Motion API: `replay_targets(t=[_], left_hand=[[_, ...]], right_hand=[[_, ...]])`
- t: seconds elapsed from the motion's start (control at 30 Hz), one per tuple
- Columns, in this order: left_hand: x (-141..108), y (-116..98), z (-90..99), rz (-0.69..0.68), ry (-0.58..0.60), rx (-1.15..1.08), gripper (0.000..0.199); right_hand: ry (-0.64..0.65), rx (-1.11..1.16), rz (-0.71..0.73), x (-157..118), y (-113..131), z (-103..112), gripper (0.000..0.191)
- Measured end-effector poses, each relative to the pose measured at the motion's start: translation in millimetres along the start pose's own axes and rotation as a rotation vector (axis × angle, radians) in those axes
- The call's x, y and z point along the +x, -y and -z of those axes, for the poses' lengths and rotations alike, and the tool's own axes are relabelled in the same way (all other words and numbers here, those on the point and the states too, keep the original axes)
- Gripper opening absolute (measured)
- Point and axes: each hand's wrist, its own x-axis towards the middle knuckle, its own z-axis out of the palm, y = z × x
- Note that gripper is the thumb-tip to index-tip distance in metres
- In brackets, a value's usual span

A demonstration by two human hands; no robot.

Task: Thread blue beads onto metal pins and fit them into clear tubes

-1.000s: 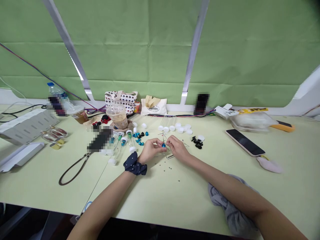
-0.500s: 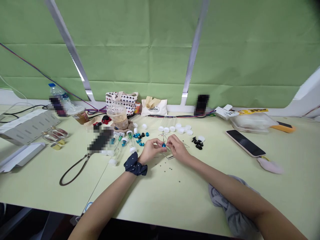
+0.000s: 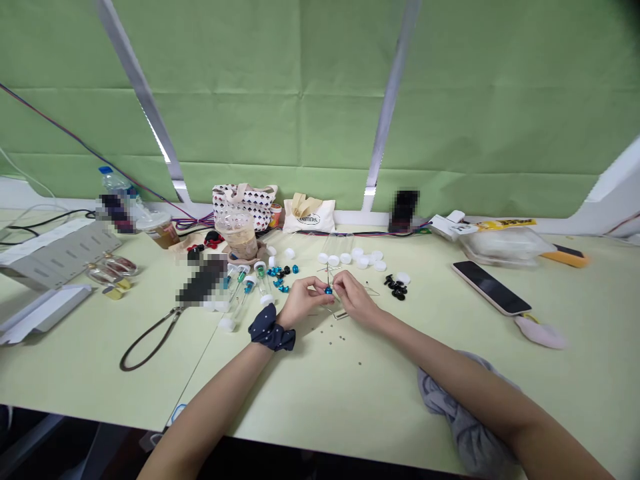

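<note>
My left hand (image 3: pixel 301 302) and my right hand (image 3: pixel 354 297) meet over the table, their fingertips pinching a small blue bead (image 3: pixel 328 291) on a thin metal wire (image 3: pixel 327 275). The fingers partly hide the bead, and I cannot tell exactly which fingers touch it. A navy dotted scrunchie (image 3: pixel 271 336) circles my left wrist. Just left of my left hand lie clear tubes with white caps (image 3: pixel 241 301). Loose blue beads (image 3: pixel 278 272) sit beyond them, and black beads (image 3: pixel 398 289) lie beyond my right hand.
Several white caps (image 3: pixel 351 256) stand behind my hands, and tiny dark specks (image 3: pixel 330 340) dot the pale green table (image 3: pixel 125 373). A phone (image 3: pixel 491 287) lies to the right, a grey cloth (image 3: pixel 463 417) under my right forearm, and a plastic cup (image 3: pixel 237 233) at the back.
The whole scene has shifted slightly in view as my head moves. My hands stay pinched at the blue bead, with no clear change in hold.
</note>
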Motion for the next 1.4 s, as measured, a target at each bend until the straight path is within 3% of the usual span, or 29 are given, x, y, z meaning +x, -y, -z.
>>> replay_targets(t=[0.17,0.4,0.63,0.8,0.93,1.4], left_hand=[[-0.9,-1.1,-1.4,-0.001,0.008,0.001,0.037],[-1.7,1.1,-3.4,0.004,0.015,0.008,0.037],[-0.6,-1.3,-2.0,0.002,0.011,-0.027,0.036],[0.3,-2.5,0.1,0.009,0.008,-0.035,0.037],[-0.1,-0.4,-1.5,0.005,0.013,-0.03,0.038],[-1.5,-4.0,-5.2,0.027,0.001,-0.038,0.038]], right_hand=[[-0.018,-0.01,0.02,0.9,-1.3,-1.5,0.013],[-0.059,-0.171,-0.07,-2.5,-2.5,-4.1,0.018],[-0.022,-0.055,-0.038,-0.3,0.2,-1.3,0.016],[-0.048,-0.026,0.033,1.6,0.9,0.8,0.008],[-0.084,-0.033,-0.001,1.0,-3.0,-1.7,0.009],[-0.126,-0.308,-0.005,-2.7,-4.4,-1.5,0.017]])
